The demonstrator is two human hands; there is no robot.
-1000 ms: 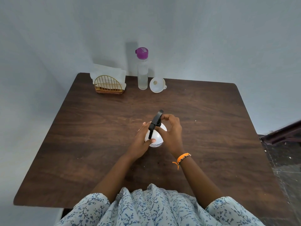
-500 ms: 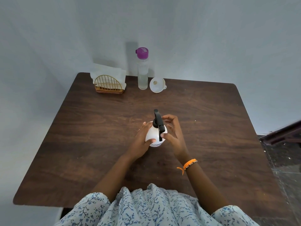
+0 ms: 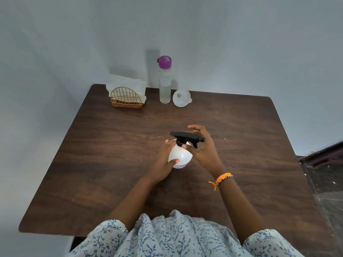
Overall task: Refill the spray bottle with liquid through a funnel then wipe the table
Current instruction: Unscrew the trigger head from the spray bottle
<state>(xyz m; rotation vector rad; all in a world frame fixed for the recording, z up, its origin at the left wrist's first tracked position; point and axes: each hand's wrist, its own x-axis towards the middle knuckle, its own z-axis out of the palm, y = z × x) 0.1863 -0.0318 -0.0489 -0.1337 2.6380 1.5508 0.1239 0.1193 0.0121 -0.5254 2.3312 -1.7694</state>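
Observation:
A white spray bottle (image 3: 181, 155) stands mid-table, topped by a black trigger head (image 3: 185, 137) that lies crosswise. My left hand (image 3: 164, 162) grips the bottle's body from the left. My right hand (image 3: 203, 147) holds the black head, thumb at its collar and fingers curled behind the nozzle. At the back of the brown table (image 3: 111, 164) stand a clear bottle of liquid with a purple cap (image 3: 164, 84) and a white funnel (image 3: 181, 98) lying mouth up beside it. White napkins (image 3: 126, 86) sit in a gold wire holder (image 3: 127, 100) at the back left.
The table stands against a pale blue wall. A dark floor and a dark ledge (image 3: 323, 158) show past its right edge. My patterned clothing (image 3: 167, 236) covers the near edge.
The black trigger head has turned on the bottle, from pointing toward me to lying crosswise. My right hand has shifted round it; my left hand keeps its hold on the body.

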